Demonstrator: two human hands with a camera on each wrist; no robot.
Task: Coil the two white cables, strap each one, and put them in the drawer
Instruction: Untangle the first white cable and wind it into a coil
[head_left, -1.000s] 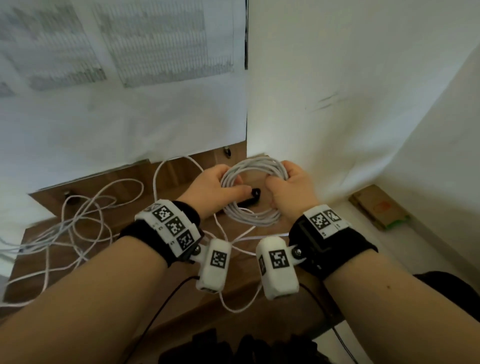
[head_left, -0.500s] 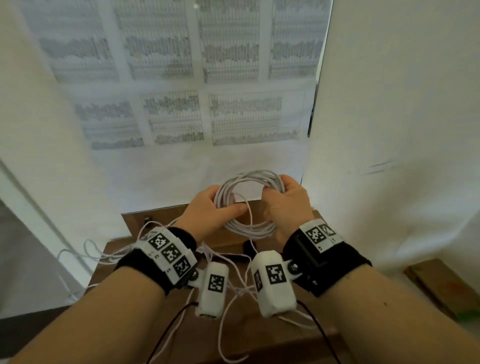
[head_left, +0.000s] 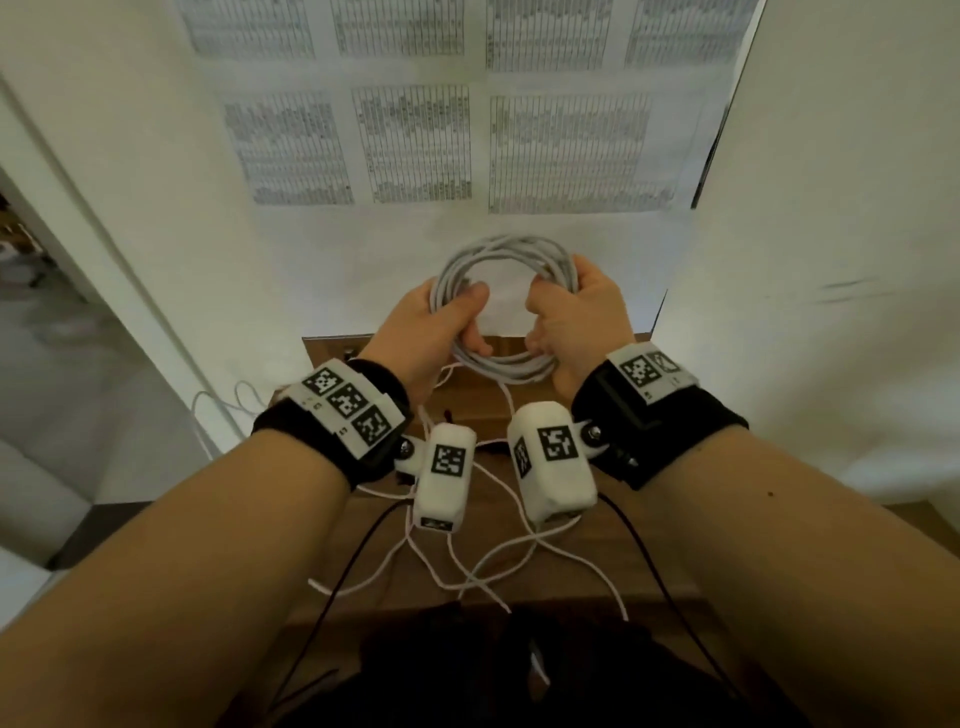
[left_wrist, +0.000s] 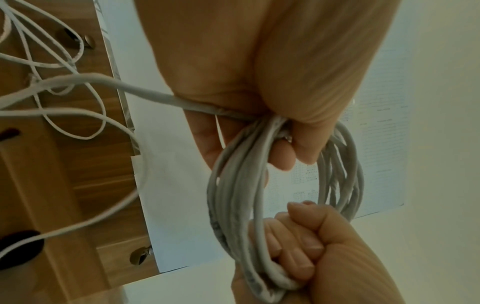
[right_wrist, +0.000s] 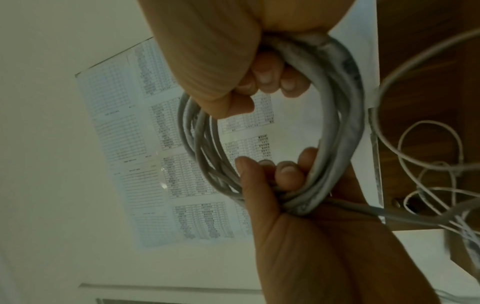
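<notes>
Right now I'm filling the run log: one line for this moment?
left hand: grips coil | right hand: grips coil | strap: none seen | loose cable: on desk

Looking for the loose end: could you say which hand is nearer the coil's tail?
Left. The tail leaves the left hand's grip; the right hand holds the coil's opposite side.

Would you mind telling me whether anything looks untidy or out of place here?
The coil gripped by both hands looks neat, with no strap visible yet. The thinner white cable sprawls in loose tangled loops across the wooden table beneath the wrists, still uncoiled.
</notes>
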